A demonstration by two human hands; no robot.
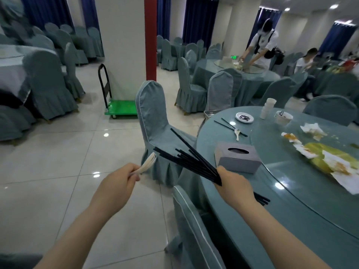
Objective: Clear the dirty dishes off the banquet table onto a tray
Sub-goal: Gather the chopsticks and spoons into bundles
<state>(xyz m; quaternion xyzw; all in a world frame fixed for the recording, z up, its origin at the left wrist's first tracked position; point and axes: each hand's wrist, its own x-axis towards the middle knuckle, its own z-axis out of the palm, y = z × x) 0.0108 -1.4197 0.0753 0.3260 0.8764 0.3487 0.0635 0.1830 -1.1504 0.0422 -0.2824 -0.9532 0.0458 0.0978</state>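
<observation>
At lower centre-left, the left hand [118,186] grips blurred white spoons [147,164], their count unclear. Right of it, the right hand [232,186] clutches fanned black chopsticks [194,162], ends partly hidden behind it. A saucer [244,117] and bowl [283,117] sit on the tabletop [281,171] upper right.

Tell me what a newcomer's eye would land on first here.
The fan of black chopsticks in the right hand, low centre, and the white spoons in the left hand beside it. Then the soiled napkins on the banquet table at right.
</observation>
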